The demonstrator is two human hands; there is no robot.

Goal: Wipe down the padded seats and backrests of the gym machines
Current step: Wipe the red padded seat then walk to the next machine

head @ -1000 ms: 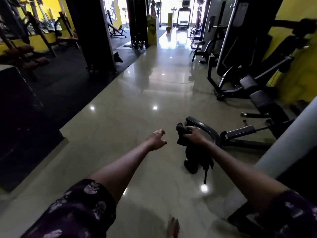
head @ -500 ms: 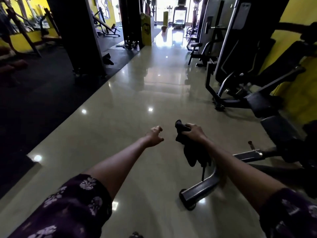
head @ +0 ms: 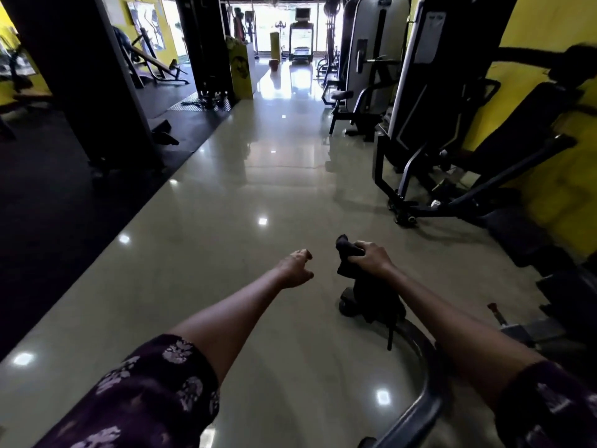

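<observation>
Glossy gym floor (head: 226, 202) ahead; my right hand (head: 371, 258) clenches a dark cloth (head: 371, 292), my left hand (head: 295, 268) hangs loosely curled, empty. Padded machine seats (head: 342, 94) stand rightward, none being wiped now.

1 head-worn wide-angle view, looking forward and down along the glossy floor (head: 226, 253) aisle, both outstretched forearms close in the foreground, treadmill (head: 301, 40) far ahead.
</observation>
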